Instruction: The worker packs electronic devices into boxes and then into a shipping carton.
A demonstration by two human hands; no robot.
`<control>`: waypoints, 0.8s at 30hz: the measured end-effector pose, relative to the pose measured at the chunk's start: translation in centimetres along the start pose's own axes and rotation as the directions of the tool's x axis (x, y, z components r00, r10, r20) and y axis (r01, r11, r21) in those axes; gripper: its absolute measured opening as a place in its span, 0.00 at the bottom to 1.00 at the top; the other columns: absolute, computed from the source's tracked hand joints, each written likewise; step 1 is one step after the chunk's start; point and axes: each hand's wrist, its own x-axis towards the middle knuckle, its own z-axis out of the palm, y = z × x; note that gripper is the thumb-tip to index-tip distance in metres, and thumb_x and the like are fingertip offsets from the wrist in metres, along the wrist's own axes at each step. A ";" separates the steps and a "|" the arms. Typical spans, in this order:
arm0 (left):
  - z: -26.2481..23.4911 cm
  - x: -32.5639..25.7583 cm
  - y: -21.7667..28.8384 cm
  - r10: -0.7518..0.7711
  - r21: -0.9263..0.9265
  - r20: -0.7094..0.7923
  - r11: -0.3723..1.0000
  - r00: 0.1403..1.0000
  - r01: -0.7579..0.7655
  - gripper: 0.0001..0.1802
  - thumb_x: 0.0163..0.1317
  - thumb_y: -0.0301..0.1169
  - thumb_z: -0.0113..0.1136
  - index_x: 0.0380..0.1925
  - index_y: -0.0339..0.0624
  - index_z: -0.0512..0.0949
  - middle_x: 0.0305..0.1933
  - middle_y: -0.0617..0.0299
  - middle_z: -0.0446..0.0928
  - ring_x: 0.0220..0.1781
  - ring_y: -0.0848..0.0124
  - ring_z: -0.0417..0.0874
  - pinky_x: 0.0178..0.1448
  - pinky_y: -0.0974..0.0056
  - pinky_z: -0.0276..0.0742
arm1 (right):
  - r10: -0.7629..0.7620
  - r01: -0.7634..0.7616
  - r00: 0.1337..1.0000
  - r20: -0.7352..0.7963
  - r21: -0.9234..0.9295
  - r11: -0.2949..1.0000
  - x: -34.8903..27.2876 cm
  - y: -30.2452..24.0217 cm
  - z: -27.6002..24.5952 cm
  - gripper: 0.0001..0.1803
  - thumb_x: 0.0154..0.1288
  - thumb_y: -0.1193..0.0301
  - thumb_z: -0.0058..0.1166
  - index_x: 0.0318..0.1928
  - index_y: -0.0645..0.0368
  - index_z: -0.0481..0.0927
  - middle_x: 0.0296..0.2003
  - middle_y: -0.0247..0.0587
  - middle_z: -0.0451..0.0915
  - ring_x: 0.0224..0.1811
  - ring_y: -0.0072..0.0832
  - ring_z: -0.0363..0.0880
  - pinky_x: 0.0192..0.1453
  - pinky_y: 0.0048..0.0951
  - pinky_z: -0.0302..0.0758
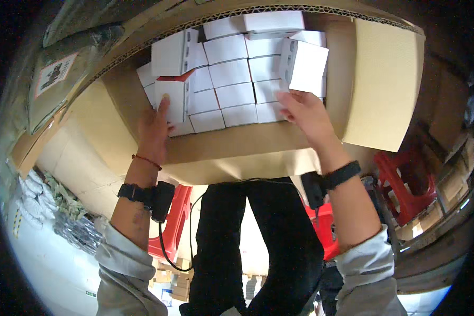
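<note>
Grey sleeves were pushed up both forearms. The left wrist carried a thin red cord bracelet (147, 161) and a black strap with a black device (161, 200) trailing a black cable. The right wrist bore a matching black band (342, 174). Trousers were black.

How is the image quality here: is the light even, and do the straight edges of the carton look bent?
In the head view, the white boxes are brightly lit and nearly washed out, while the rim fades to black. The fisheye bends the cardboard carton edges into curves. The left hand and right hand look fairly sharp; the floor area below is overexposed and soft.
</note>
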 end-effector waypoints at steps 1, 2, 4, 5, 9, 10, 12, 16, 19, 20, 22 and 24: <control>-0.1 0.2 0.3 -0.001 0.000 -0.002 1.000 1.000 0.001 0.32 0.62 0.48 0.74 0.55 0.34 0.76 0.49 0.54 0.81 0.49 0.62 0.85 0.49 0.62 0.81 | -0.034 0.037 0.999 0.020 -0.119 0.992 -0.9 0.0 -0.5 0.32 0.66 0.58 0.71 0.60 0.70 0.78 0.47 0.39 0.84 0.43 0.27 0.83 0.50 0.29 0.79; -0.1 0.5 0.7 0.264 0.072 0.005 0.962 0.964 -0.264 0.34 0.61 0.49 0.76 0.55 0.33 0.76 0.48 0.53 0.81 0.49 0.62 0.85 0.51 0.61 0.80 | -0.033 0.036 0.999 0.021 -0.121 0.992 -2.0 0.2 -0.8 0.32 0.66 0.58 0.71 0.60 0.70 0.78 0.47 0.39 0.84 0.43 0.27 0.83 0.50 0.29 0.79; -0.1 1.6 1.9 0.515 0.147 0.021 0.846 0.857 -0.512 0.36 0.59 0.49 0.77 0.55 0.31 0.76 0.48 0.53 0.81 0.48 0.61 0.84 0.53 0.60 0.80 | -0.294 0.266 0.955 0.044 -0.564 0.781 -4.4 -1.5 -0.9 0.23 0.64 0.57 0.70 0.41 0.68 0.83 0.32 0.51 0.85 0.32 0.40 0.83 0.42 0.38 0.79; -0.1 2.3 2.6 0.629 0.262 -0.001 0.750 0.777 -0.607 0.37 0.58 0.52 0.76 0.53 0.31 0.76 0.48 0.51 0.82 0.48 0.59 0.84 0.54 0.58 0.80 | -0.296 0.275 0.954 0.055 -0.558 0.783 -4.7 -2.8 -0.6 0.23 0.64 0.57 0.70 0.41 0.68 0.83 0.32 0.51 0.85 0.32 0.40 0.83 0.42 0.38 0.79; 1.8 5.0 4.8 0.842 0.669 0.032 0.383 0.539 -0.637 0.40 0.55 0.59 0.75 0.50 0.31 0.80 0.52 0.41 0.83 0.51 0.50 0.85 0.57 0.51 0.81 | -0.959 0.489 0.247 -0.143 -0.836 0.250 -1.6 -7.4 0.7 0.34 0.60 0.48 0.72 0.55 0.63 0.80 0.42 0.49 0.84 0.46 0.52 0.82 0.58 0.46 0.77; 4.2 4.7 5.6 0.838 0.650 0.035 0.395 0.545 -0.649 0.40 0.55 0.59 0.75 0.50 0.31 0.80 0.52 0.41 0.83 0.51 0.50 0.85 0.57 0.51 0.81 | -0.907 0.326 0.394 -0.146 -0.901 0.287 0.0 -8.3 0.7 0.36 0.57 0.43 0.71 0.53 0.61 0.83 0.41 0.48 0.85 0.46 0.52 0.82 0.59 0.47 0.76; 8.4 2.8 9.1 0.369 0.922 0.124 0.301 0.921 -0.245 0.43 0.51 0.64 0.73 0.47 0.30 0.82 0.52 0.36 0.82 0.54 0.44 0.84 0.56 0.48 0.81 | -0.832 0.138 0.523 -0.186 -0.945 0.298 2.6 -10.2 1.2 0.38 0.55 0.38 0.70 0.51 0.59 0.86 0.41 0.47 0.86 0.47 0.52 0.83 0.59 0.49 0.76; 6.2 4.1 7.4 0.766 0.897 0.003 0.282 0.643 -0.340 0.45 0.51 0.65 0.72 0.48 0.28 0.82 0.51 0.35 0.81 0.55 0.42 0.83 0.54 0.46 0.82 | -0.662 0.116 0.705 -0.256 -0.879 0.463 3.9 -11.8 5.4 0.37 0.50 0.31 0.66 0.35 0.55 0.92 0.37 0.46 0.87 0.51 0.47 0.83 0.57 0.48 0.75; 6.6 1.8 7.0 0.504 0.887 0.064 0.367 0.861 -0.281 0.42 0.51 0.60 0.74 0.47 0.28 0.80 0.52 0.36 0.80 0.55 0.41 0.83 0.55 0.46 0.82 | -0.577 0.135 0.798 -0.171 -0.883 0.449 3.0 -10.6 4.8 0.36 0.48 0.37 0.69 0.39 0.59 0.91 0.42 0.49 0.87 0.54 0.45 0.83 0.60 0.48 0.75; 6.8 1.1 6.4 0.626 0.852 0.040 0.386 0.779 -0.354 0.42 0.50 0.58 0.75 0.48 0.29 0.78 0.53 0.37 0.80 0.55 0.41 0.83 0.56 0.46 0.82 | -0.686 0.208 0.718 -0.119 -0.904 0.374 3.2 -9.4 3.9 0.38 0.48 0.39 0.70 0.45 0.62 0.88 0.46 0.51 0.85 0.55 0.46 0.82 0.62 0.51 0.74; 6.0 1.2 5.6 0.741 0.830 -0.008 0.380 0.672 -0.409 0.41 0.50 0.56 0.77 0.50 0.30 0.76 0.54 0.39 0.80 0.55 0.41 0.83 0.58 0.47 0.82 | -0.652 0.328 0.758 0.028 -0.880 0.343 2.8 -9.5 3.1 0.46 0.47 0.44 0.72 0.57 0.69 0.76 0.56 0.58 0.80 0.58 0.50 0.80 0.69 0.58 0.70; 6.5 1.5 5.1 0.817 0.777 0.041 0.336 0.576 -0.533 0.41 0.48 0.52 0.79 0.52 0.33 0.73 0.54 0.42 0.81 0.54 0.43 0.84 0.56 0.44 0.81 | -0.684 0.355 0.723 0.096 -0.901 0.249 2.8 -9.9 3.5 0.46 0.47 0.43 0.71 0.57 0.68 0.77 0.56 0.58 0.80 0.60 0.50 0.80 0.71 0.57 0.69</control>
